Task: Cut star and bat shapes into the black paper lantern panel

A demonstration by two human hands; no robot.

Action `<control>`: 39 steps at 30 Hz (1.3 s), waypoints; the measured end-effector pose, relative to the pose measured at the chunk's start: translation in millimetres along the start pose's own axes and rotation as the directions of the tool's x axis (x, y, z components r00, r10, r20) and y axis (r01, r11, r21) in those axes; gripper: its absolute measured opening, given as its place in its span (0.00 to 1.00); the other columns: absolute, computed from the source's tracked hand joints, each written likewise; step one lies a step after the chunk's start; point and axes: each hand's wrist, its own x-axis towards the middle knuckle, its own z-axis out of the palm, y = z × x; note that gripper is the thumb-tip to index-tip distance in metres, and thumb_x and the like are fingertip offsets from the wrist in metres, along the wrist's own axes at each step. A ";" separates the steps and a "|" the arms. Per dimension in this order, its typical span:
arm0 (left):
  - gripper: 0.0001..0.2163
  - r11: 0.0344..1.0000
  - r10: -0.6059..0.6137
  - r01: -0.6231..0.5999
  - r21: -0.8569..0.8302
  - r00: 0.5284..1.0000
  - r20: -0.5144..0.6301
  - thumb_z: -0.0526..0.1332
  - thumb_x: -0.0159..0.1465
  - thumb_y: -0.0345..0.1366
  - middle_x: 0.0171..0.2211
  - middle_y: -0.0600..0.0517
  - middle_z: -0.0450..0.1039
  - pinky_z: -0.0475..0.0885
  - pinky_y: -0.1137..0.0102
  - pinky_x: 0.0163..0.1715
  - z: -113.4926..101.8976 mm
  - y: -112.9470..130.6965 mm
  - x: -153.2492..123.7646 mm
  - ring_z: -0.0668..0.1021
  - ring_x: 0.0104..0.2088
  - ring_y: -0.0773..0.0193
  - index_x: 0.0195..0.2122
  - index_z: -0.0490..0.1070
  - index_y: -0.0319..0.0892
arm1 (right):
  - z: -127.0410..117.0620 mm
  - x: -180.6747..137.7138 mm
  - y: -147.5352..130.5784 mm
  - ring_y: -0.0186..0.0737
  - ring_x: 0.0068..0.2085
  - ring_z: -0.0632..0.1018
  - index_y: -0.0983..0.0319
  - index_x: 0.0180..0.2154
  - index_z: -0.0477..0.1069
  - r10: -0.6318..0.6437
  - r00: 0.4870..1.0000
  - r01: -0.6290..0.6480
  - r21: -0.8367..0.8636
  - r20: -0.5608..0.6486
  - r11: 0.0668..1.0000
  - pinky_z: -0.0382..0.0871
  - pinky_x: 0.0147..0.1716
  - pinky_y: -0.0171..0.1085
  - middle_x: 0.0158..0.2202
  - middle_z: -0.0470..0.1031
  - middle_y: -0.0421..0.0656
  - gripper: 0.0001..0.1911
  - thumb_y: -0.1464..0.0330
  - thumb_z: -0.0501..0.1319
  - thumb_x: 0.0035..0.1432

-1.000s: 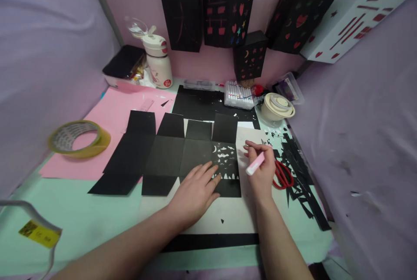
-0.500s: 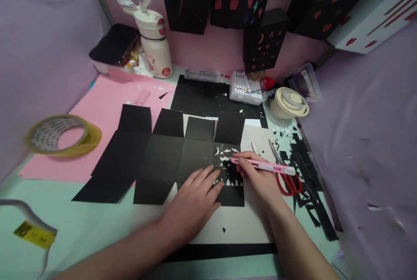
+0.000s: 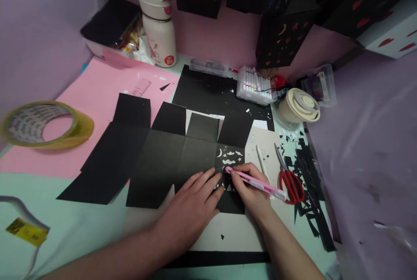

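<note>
Pink knife [image 3: 256, 183] — now lower on paper [image 3: 169, 154]

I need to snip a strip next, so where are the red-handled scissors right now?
The red-handled scissors lie on the table's right side in the head view, just right of the right hand and beside the black paper scraps.

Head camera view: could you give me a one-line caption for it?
Left hand flat on black paper, right hand holding pink craft knife to the cut-out shapes.

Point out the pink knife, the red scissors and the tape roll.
pink knife [image 3: 257, 183], head view, mid-handle.
red scissors [image 3: 291, 183], head view, handle loops.
tape roll [image 3: 80, 127], head view, outer yellow wall.
</note>
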 end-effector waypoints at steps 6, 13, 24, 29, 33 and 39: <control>0.17 0.999 -0.001 0.001 -0.034 1.000 0.009 0.53 0.71 0.40 0.65 0.49 0.61 0.61 0.57 0.62 -1.0 -0.4 -1.2 0.59 0.67 0.56 0.59 0.66 0.43 | 1.8 -1.5 4.3 0.34 0.26 0.76 0.59 0.33 0.74 -0.083 0.997 0.082 -0.074 -0.006 0.994 0.69 0.26 0.32 0.26 0.77 0.39 0.05 0.66 0.61 0.60; 0.17 0.999 0.000 0.001 -0.053 1.000 0.018 0.53 0.70 0.40 0.64 0.48 0.62 0.63 0.56 0.61 -1.8 -1.0 0.9 0.61 0.66 0.54 0.58 0.67 0.43 | 1.7 -1.1 2.0 0.36 0.26 0.76 0.59 0.32 0.74 -0.067 0.998 0.067 -0.081 -0.006 0.994 0.69 0.26 0.33 0.26 0.77 0.41 0.06 0.65 0.61 0.60; 0.16 0.998 0.004 -0.004 -0.057 1.000 0.006 0.52 0.71 0.39 0.64 0.48 0.62 0.62 0.56 0.61 -0.9 -1.3 0.4 0.61 0.66 0.54 0.58 0.67 0.43 | 1.3 -1.3 2.6 0.36 0.25 0.76 0.59 0.32 0.74 -0.036 0.999 0.036 -0.078 0.009 0.996 0.69 0.25 0.33 0.26 0.77 0.40 0.07 0.64 0.61 0.60; 0.17 0.999 0.005 -0.004 -0.050 1.000 0.013 0.52 0.71 0.40 0.65 0.48 0.61 0.62 0.56 0.61 -1.2 -1.4 0.5 0.60 0.66 0.54 0.58 0.67 0.43 | 1.9 -1.3 3.3 0.36 0.26 0.76 0.59 0.32 0.74 -0.057 0.998 0.057 -0.083 -0.004 0.995 0.69 0.26 0.33 0.26 0.77 0.40 0.07 0.64 0.61 0.59; 0.16 0.998 -0.006 0.007 -0.059 1.000 0.026 0.52 0.71 0.40 0.65 0.48 0.61 0.62 0.55 0.61 -1.8 -0.6 0.3 0.60 0.66 0.55 0.58 0.67 0.45 | 1.6 -1.5 3.8 0.36 0.24 0.75 0.59 0.31 0.73 -0.042 0.999 0.040 -0.065 -0.033 0.997 0.68 0.25 0.34 0.25 0.76 0.40 0.07 0.63 0.61 0.59; 0.16 0.999 -0.005 0.007 -0.044 0.999 0.034 0.53 0.71 0.39 0.65 0.47 0.61 0.62 0.54 0.61 -3.0 0.4 1.5 0.61 0.66 0.53 0.58 0.67 0.43 | 0.8 -2.6 4.2 0.36 0.26 0.76 0.59 0.32 0.73 -0.024 1.000 0.023 -0.042 -0.017 0.999 0.69 0.25 0.34 0.26 0.77 0.41 0.07 0.63 0.61 0.60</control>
